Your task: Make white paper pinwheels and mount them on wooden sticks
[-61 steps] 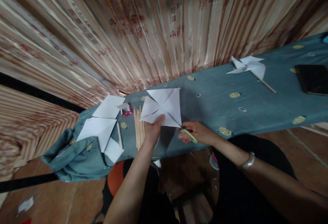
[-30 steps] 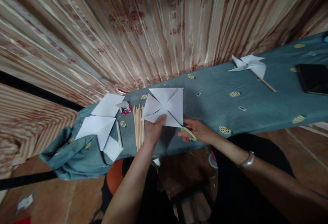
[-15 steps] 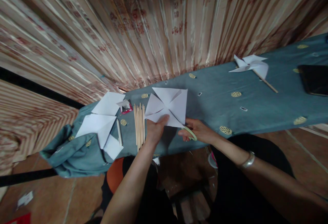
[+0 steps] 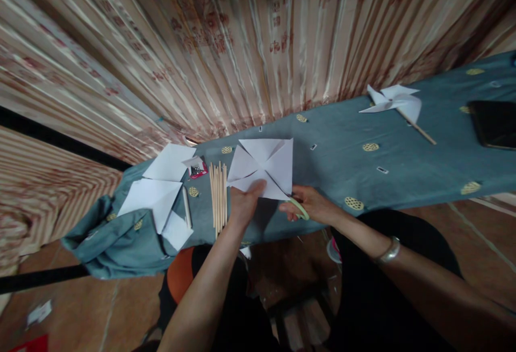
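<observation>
So the slit white paper square (image 4: 278,161) was held over the cloth-covered desk (image 4: 334,164), cuts running in from its corners. Left hand's (image 4: 245,201) fingers were pinching its bottom edge, thumb on top. Right hand's (image 4: 310,204) fingers had hold of green-handled scissors (image 4: 301,208) at the lower right corner. Wooden sticks (image 4: 219,199) lay just left, then a small open box (image 4: 198,169) and white sheets (image 4: 151,196). Way over right: a paper pinwheel (image 4: 410,107) near a black phone (image 4: 495,125).

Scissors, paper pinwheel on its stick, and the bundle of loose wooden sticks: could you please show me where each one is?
Scissors (image 4: 301,207): head view, on the pale green handle.
Paper pinwheel (image 4: 391,100): head view, near its centre.
Wooden sticks (image 4: 220,198): head view, around the bundle's middle.
</observation>
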The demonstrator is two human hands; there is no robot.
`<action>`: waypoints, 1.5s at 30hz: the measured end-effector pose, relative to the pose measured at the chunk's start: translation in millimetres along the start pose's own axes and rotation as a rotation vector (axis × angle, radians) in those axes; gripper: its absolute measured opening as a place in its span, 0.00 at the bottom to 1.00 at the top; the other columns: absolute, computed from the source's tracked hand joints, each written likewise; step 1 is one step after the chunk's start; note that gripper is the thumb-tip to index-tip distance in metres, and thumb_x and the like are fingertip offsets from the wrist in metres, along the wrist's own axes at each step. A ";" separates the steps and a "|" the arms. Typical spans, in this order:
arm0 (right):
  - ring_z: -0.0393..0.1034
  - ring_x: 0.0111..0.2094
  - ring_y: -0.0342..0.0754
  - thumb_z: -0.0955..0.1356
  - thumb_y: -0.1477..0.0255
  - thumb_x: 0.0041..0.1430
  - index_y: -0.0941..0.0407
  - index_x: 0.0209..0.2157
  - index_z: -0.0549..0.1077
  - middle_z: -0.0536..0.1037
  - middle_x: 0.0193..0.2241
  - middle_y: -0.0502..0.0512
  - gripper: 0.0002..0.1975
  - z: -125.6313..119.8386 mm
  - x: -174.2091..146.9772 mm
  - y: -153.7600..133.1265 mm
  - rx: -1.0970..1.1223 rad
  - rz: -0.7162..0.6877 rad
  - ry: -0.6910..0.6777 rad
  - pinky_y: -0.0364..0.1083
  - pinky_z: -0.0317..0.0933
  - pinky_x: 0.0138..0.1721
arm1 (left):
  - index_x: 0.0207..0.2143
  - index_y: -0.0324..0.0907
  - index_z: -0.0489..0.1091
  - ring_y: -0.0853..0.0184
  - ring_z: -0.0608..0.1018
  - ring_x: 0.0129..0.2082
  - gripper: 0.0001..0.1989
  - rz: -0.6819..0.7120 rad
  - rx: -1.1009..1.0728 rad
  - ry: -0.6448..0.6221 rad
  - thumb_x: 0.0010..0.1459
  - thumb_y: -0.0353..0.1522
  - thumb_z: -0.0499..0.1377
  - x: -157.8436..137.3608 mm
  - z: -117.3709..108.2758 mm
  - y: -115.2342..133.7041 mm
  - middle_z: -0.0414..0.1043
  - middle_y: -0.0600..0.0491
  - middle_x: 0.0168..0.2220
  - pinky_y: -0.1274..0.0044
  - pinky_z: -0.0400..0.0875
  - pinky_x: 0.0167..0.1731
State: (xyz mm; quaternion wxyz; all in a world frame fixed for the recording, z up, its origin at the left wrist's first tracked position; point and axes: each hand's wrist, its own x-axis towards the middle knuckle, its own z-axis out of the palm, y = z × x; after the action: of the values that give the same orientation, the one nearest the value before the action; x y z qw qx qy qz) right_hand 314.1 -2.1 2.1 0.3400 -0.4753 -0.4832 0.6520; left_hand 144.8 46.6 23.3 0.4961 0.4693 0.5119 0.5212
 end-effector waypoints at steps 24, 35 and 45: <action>0.65 0.17 0.41 0.75 0.55 0.42 0.59 0.33 0.73 0.73 0.16 0.47 0.24 0.6 -0.4 -1.7 0.005 0.018 0.015 0.41 0.59 0.20 | 0.35 0.38 0.74 0.60 0.79 0.39 0.16 0.019 0.008 -0.020 0.39 0.30 0.67 0.7 0.9 -0.4 0.79 0.47 0.38 0.70 0.72 0.44; 0.69 0.20 0.42 0.75 0.56 0.44 0.58 0.44 0.71 0.75 0.19 0.47 0.29 -6.0 -2.7 7.0 -0.037 0.035 -0.071 0.40 0.60 0.22 | 0.39 0.38 0.74 0.58 0.80 0.40 0.21 0.018 -0.010 0.005 0.39 0.31 0.68 0.2 -0.2 0.3 0.79 0.46 0.40 0.67 0.73 0.46; 0.67 0.21 0.45 0.73 0.57 0.48 0.58 0.44 0.71 0.73 0.18 0.45 0.25 -42.7 -24.3 -6.9 -0.825 0.037 0.092 0.42 0.51 0.22 | 0.40 0.37 0.74 0.58 0.79 0.42 0.22 0.038 -0.044 0.067 0.38 0.30 0.69 7.7 -11.6 4.2 0.79 0.46 0.41 0.67 0.72 0.47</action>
State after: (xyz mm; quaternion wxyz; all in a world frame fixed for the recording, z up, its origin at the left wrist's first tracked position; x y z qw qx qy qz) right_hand 362.2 -8.9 12.3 0.1301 -0.6090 -0.6796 0.3877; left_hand 132.5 53.5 26.9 0.4789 0.4500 0.5077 0.5571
